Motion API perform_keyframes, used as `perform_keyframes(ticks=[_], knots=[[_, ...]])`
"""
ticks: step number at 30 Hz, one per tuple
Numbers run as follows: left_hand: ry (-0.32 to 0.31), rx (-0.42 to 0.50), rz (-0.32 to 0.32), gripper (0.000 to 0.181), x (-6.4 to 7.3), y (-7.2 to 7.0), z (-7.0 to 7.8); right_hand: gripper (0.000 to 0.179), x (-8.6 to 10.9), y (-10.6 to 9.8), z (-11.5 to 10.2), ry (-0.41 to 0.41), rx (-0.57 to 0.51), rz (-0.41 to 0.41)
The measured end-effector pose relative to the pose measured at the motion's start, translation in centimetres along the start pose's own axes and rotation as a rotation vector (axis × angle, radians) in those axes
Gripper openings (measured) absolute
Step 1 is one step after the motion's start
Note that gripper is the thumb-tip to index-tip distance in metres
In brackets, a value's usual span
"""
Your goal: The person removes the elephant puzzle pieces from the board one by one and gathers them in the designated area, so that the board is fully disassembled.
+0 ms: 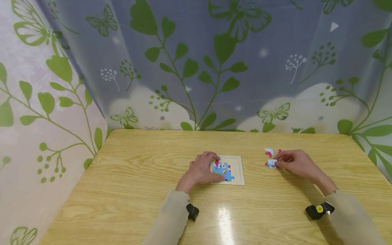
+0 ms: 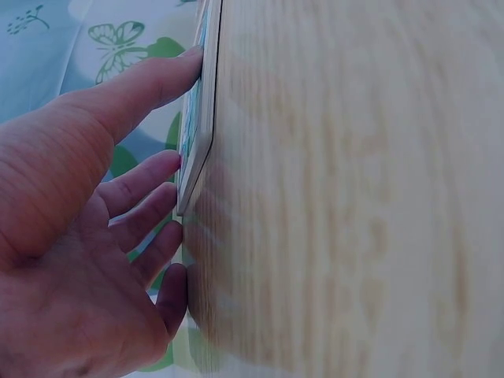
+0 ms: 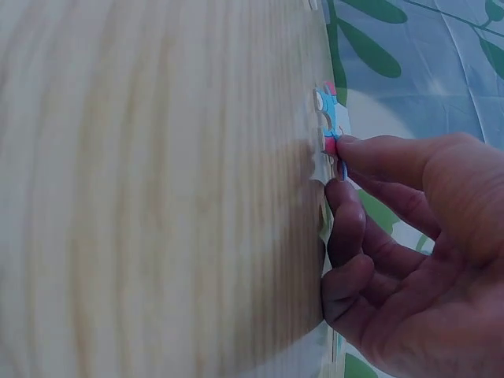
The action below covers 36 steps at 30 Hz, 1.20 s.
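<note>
A pale wooden puzzle tray lies on the table, partly filled with joined pieces that form a blue cartoon figure. My left hand rests over its left side, the thumb on the board and the fingers spread along it. In the left wrist view the tray's edge runs between thumb and fingers. Off to the right, my right hand pinches a blue and white puzzle piece close to the tabletop. The right wrist view shows thumb and forefinger at the coloured piece.
Behind the held piece lie more loose puzzle pieces, one white and red and another partly hidden by the right hand. The wooden table meets a leaf-patterned curtain at its back edge.
</note>
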<state>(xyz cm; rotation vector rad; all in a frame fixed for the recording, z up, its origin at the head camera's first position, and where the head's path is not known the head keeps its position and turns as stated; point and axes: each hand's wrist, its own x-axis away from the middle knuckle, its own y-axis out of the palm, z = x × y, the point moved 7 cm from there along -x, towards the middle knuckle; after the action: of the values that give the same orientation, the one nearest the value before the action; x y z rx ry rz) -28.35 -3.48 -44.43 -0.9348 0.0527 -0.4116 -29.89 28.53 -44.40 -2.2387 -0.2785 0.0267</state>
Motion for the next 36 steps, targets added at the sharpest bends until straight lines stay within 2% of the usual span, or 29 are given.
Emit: perform_keyframes(ticks=[20, 28, 36], knots=[[-0.005, -0.014, -0.003, 0.068, 0.0, 0.0, 0.0, 0.018, -0.2, 0.1, -0.6, -0.022, 0.062, 0.017], [0.004, -0.016, -0.009, 0.069, 0.0, 0.1, 0.0, 0.025, 0.1, 0.1, -0.1, 0.011, 0.019, 0.026], [-0.006, -0.016, -0.001, 0.069, -0.1, 0.2, -0.1, 0.03, 0.5, 0.4, -1.8, -0.024, -0.024, 0.043]])
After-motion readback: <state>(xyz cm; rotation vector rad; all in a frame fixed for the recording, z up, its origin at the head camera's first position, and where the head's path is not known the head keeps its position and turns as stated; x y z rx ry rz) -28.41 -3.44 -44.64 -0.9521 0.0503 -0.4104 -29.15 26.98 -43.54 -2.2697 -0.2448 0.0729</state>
